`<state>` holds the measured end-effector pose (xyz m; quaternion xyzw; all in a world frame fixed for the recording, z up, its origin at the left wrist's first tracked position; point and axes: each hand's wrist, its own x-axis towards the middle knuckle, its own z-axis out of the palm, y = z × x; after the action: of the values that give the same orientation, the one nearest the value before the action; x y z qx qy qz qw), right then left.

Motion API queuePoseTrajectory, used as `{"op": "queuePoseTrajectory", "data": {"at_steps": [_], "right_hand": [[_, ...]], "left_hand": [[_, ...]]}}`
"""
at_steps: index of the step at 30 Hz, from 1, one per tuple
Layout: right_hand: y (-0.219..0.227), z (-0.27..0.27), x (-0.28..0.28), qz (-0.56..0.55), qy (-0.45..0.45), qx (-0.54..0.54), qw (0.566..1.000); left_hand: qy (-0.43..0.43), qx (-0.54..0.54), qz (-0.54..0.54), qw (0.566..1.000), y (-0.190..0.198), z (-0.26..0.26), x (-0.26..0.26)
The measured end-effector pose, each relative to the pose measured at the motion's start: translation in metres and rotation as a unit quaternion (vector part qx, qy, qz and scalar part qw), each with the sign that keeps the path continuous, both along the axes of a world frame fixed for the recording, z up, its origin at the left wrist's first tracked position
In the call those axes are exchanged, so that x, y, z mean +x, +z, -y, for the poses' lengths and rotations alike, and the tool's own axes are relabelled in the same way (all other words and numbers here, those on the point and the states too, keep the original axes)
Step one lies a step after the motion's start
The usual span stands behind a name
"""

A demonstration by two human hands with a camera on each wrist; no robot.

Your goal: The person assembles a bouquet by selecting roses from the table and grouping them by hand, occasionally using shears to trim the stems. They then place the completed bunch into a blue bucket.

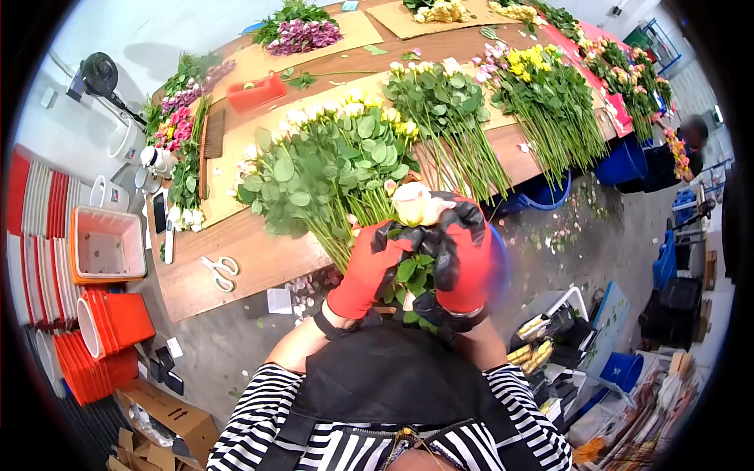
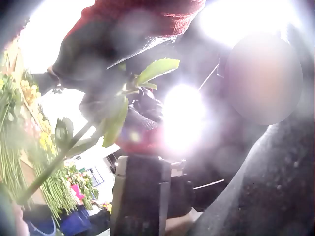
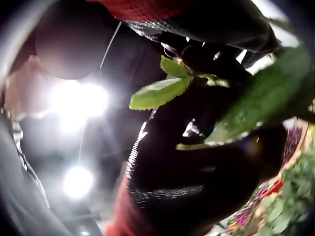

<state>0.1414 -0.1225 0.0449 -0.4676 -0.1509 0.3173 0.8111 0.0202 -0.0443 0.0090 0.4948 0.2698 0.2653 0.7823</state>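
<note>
A pale cream-pink rose (image 1: 415,206) stands upright in front of my chest, with both hands at it. My left hand (image 1: 369,263), in a red glove with black-coated fingers, grips it just under the bloom from the left. Gloved the same way, my right hand (image 1: 463,259) pinches at the right side of the bloom. Green rose leaves (image 1: 408,273) hang below, between the two hands. In the left wrist view a leaf (image 2: 157,70) sticks out beside dark glove fingers; glare washes out much there. The right wrist view shows leaves (image 3: 160,93) between the gloves.
Leafy rose bunches (image 1: 314,165) lie on the wooden table (image 1: 275,275) just ahead, stems toward me. White-handled scissors (image 1: 220,272) rest near its left corner. Blue buckets (image 1: 547,192) stand below the right edge. Orange bins (image 1: 114,322) are stacked at the left. Another person stands far right.
</note>
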Motion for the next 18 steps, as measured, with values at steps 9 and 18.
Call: {"op": "queuePoseTrajectory", "data": {"at_steps": [9, 18], "right_hand": [[0.005, 0.014, 0.029, 0.347, 0.002, 0.031, 0.937], [0.006, -0.004, 0.006, 0.536, -0.156, -0.107, 0.823]], "left_hand": [[0.015, 0.067, -0.006, 0.998, -0.016, -0.003, 0.001], [0.062, 0.187, -0.048, 0.979, 0.001, 0.002, 0.010]]}}
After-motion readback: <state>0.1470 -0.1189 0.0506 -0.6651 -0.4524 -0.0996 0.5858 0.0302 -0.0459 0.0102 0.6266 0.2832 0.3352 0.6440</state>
